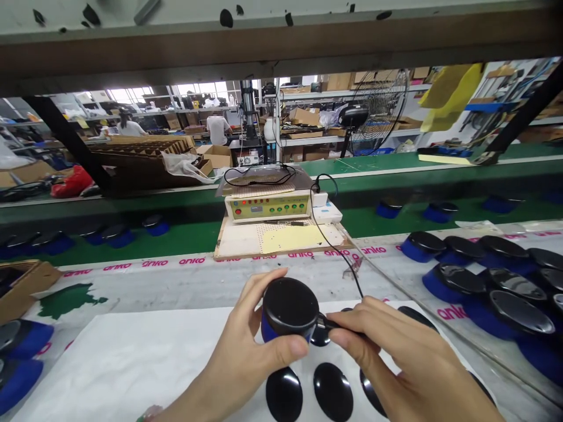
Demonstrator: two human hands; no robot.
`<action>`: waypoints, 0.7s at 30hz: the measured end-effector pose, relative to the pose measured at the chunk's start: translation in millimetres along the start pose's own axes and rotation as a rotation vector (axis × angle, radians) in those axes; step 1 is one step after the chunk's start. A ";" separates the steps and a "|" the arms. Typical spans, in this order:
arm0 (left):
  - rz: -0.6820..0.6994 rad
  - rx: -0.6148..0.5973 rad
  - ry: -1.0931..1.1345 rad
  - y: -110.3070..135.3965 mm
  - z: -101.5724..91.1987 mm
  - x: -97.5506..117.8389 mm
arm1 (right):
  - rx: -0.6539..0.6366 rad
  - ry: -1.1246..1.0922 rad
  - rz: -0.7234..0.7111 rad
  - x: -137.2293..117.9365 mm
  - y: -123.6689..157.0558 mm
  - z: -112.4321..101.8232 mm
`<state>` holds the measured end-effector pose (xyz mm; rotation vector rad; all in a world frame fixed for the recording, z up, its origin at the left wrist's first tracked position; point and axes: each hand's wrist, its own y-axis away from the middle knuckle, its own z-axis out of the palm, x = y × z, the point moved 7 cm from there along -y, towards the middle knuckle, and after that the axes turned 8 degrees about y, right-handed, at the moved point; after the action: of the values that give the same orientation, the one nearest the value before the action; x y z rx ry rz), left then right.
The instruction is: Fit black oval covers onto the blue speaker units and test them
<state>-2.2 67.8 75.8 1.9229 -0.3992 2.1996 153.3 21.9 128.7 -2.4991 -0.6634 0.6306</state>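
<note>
My left hand (257,346) is wrapped round a round device with a glossy black top and a blue body (291,306), held up over the white sheet. My right hand (396,346) pinches a black cable plug (329,324) against the device's right side; how deep it sits there is hidden. From this hand a thin black cable (336,249) runs up towards the tester box (268,206), which shows a red light and a row of green buttons. Below my hands, several black oval discs (333,391) lie on the white sheet (132,351).
Several more blue-and-black devices (457,281) crowd the right side, and others (21,340) stand at the left edge. More sit on the green conveyor belt (200,234). A shelf beam (264,41) spans overhead. Behind are a fan (380,111), cartons (220,155) and two people.
</note>
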 end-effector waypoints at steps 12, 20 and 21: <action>0.542 0.073 -0.806 15.6 10.5 39.3 | 0.121 -0.043 0.059 3.3 7.9 19.2; 0.870 0.055 -0.943 50.8 35.6 58.0 | 0.146 -0.196 0.122 7.4 22.2 37.4; 0.837 0.054 -0.925 52.4 37.5 56.4 | 0.142 -0.191 0.126 7.1 23.7 37.6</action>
<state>8.5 4.3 132.3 3.1028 -1.5038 1.4103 146.6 19.7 84.2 -2.3815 -0.5114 0.9380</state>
